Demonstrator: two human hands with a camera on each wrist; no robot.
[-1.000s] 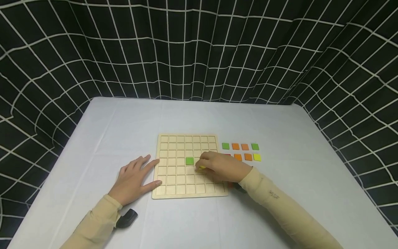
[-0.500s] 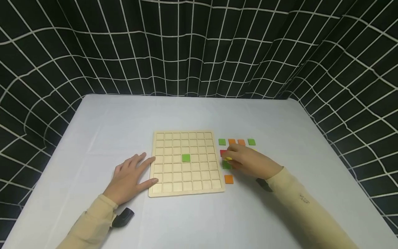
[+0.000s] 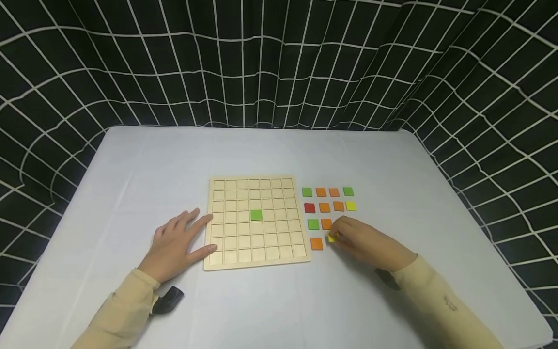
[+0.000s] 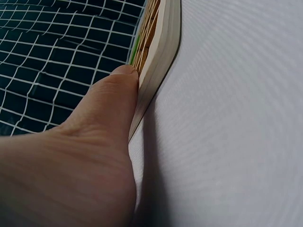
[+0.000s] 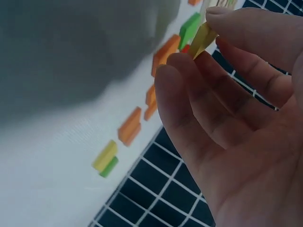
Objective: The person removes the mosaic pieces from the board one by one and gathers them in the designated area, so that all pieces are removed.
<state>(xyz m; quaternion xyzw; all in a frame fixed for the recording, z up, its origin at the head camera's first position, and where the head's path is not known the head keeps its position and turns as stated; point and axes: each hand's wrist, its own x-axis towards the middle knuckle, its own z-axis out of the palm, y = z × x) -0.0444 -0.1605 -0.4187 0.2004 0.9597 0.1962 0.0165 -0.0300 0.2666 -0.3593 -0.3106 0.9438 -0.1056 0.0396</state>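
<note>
A square wooden grid board [image 3: 252, 265] lies on the table, with one green tile [image 3: 256, 214] in a cell near its middle. My left hand [image 3: 176, 245] rests at the board's left edge, fingers spread and thumb on the rim; the left wrist view shows the thumb [image 4: 113, 94] against that edge. Right of the board, my right hand [image 3: 364, 242] pinches a yellow tile [image 5: 203, 40] between thumb and fingers. It is beside an orange tile [image 3: 317, 244] in the nearest row of loose tiles.
Loose tiles stand in rows right of the board: a red tile [image 3: 309, 208], a yellow tile [image 3: 350, 206], and several green and orange ones. White cloth covers the table [image 3: 244, 310]. A black curtain with white grid lines [image 3: 244, 63] hangs behind and at the sides.
My right hand has moved from over the board to the right and nearer, carrying the yellow tile to the nearest row. The left hand stays at the board's edge. The head view has shifted slightly.
</note>
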